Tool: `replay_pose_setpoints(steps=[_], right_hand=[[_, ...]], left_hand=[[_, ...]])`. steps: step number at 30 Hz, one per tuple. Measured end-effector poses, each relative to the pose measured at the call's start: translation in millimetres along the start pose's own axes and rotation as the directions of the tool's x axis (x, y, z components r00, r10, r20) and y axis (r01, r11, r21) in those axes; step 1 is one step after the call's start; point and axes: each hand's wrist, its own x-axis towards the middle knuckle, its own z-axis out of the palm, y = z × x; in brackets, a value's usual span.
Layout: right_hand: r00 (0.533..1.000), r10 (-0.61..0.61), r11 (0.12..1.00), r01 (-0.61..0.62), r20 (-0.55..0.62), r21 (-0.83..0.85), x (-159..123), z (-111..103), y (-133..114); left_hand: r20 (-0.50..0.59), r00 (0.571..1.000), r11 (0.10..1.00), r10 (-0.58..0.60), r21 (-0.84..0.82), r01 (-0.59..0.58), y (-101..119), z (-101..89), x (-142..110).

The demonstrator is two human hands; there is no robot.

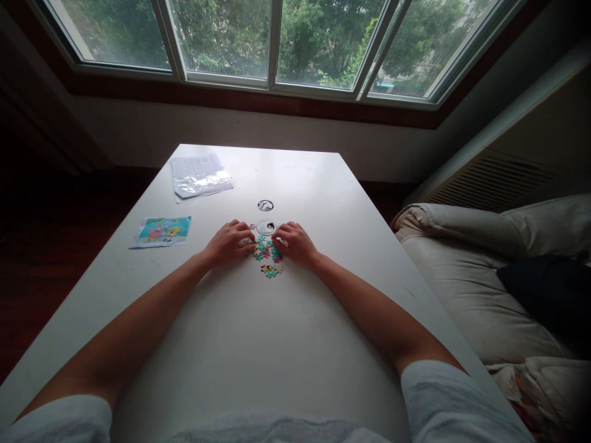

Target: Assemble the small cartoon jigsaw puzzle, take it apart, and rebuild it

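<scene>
White bench (pixel 295 344), jigsaw pile (pixel 263 248) near its middle.
Nearest: small piece cluster (pixel 270 271), apart from the pile. Left hand (pixel 232 242) and right hand (pixel 295 243) flank the pile, fingers curled at its edges; grip: cannot tell whether either grasps a piece. Well left, cartoon picture sheet (pixel 164 231). Beyond the pile, clear round item (pixel 263 228), then dark-and-white disc (pixel 265 205). Farther, plastic-covered papers (pixel 201 176).

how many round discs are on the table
2: the nearer disc lies just beyond the puzzle pieces, the farther disc past it. Others could be hidden under the left hand or right hand.
</scene>
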Motion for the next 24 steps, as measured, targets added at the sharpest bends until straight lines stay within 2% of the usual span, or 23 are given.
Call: replay_pose_setpoints(steps=[9,14,24], right_hand=[[1.0,-0.008,1.0,0.009,0.02,-0.028,-2.7,-0.5,1.4],[0.999,-0.039,0.999,0.04,0.031,-0.027,-2.9,-1.9,-1.6],[0.997,-0.07,0.997,0.07,0.015,0.012,-2.3,-3.4,-3.9]], left_hand=[[0.064,0.997,0.999,0.041,-0.018,-0.04,5.6,0.0,2.0],[0.056,0.997,0.999,0.052,0.005,-0.052,5.5,2.1,2.4],[-0.013,1.0,0.994,0.015,-0.106,-0.016,8.9,5.2,2.8]])
